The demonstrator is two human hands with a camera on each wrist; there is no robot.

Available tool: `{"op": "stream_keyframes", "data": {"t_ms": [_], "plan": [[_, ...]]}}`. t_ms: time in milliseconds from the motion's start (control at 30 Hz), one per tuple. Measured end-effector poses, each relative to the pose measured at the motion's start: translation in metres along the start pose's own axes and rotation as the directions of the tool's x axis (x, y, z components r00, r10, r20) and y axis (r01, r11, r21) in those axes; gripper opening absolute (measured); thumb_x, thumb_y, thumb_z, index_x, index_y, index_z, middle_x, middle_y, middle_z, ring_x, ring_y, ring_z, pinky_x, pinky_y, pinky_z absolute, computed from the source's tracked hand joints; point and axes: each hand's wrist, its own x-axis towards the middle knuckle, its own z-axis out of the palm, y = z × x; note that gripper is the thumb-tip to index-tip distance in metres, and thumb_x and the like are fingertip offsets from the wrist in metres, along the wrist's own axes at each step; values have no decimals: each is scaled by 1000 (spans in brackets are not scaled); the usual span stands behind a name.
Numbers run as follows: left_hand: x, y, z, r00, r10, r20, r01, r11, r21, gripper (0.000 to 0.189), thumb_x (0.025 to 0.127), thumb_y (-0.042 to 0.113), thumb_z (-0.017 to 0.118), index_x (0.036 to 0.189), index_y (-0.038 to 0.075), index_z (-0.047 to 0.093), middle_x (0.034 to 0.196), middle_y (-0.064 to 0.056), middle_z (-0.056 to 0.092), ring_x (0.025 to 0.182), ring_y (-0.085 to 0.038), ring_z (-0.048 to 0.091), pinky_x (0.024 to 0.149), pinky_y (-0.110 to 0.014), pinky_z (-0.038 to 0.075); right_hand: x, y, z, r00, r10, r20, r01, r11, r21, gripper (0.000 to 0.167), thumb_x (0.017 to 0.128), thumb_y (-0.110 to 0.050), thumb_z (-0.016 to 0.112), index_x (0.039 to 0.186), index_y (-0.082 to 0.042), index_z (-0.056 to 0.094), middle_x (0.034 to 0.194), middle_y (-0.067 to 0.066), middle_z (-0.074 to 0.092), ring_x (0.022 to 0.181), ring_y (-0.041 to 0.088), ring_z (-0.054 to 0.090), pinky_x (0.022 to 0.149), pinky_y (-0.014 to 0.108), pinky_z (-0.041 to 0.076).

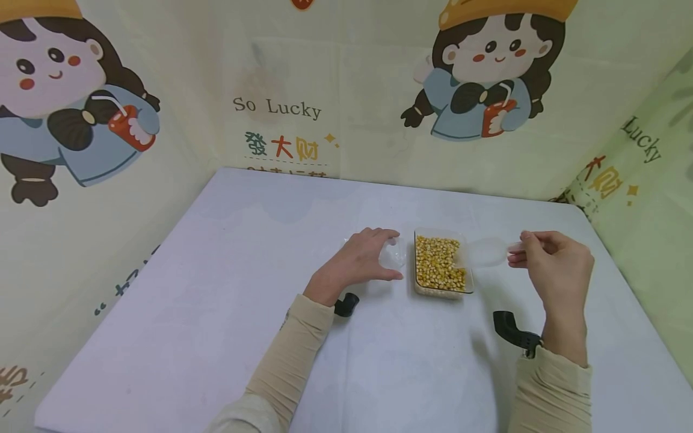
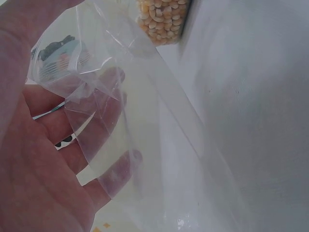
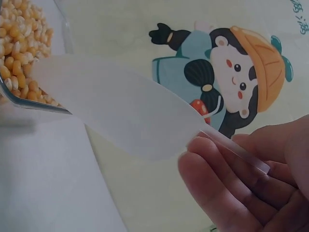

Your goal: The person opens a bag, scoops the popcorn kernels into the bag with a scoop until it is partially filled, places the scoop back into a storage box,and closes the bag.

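My left hand (image 1: 360, 255) curves in a wide C around a clear plastic bag (image 1: 392, 254), thumb and fingers apart. In the left wrist view the film of the bag spreads across the fingers. My right hand (image 1: 560, 264) pinches the short handle of a translucent white scoop (image 3: 125, 106) between thumb and fingers. The scoop's tip meets the corn kernels (image 1: 438, 261) at the right side of a clear rectangular container (image 1: 441, 293). Yellow kernels fill that container nearly to its rim. It stands between the two hands.
Everything rests on a white-covered table (image 1: 216, 313). A printed cloth (image 1: 373, 90) with cartoon figures hangs behind the table and along its sides. A black wrist mount (image 1: 514, 331) sticks out beside the right wrist, another (image 1: 346, 305) by the left.
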Motion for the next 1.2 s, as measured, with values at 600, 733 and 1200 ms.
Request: {"op": "stream_keyframes", "data": {"t_ms": [600,733,1200], "plan": [[0,-3,-1,1000,5,8,-4,1000,-26,82,80,52,79,147,20,45,137,1,58,127,-23,50,107,-44,43,2,4,-5,985,-11,174,0,998,63,21,100,-20,55,111,-4,60,73,-18,70,65,5,72,65,19,58],[-1,-2,-2,1000,1,11,0,1000,-19,82,79,53,79,147,21,45,137,2,58,127,-22,50,107,-44,43,1,3,-4,984,1,180,-7,999,33,27,101,-21,55,116,0,59,72,-19,68,66,4,72,65,19,58],[-1,-1,-2,1000,14,11,-13,1000,-9,82,80,52,78,147,20,45,136,2,59,128,-22,50,108,-44,42,-1,2,8,971,-23,236,29,999,-21,38,102,-24,54,123,7,59,74,-18,67,69,3,71,66,18,57]]}}
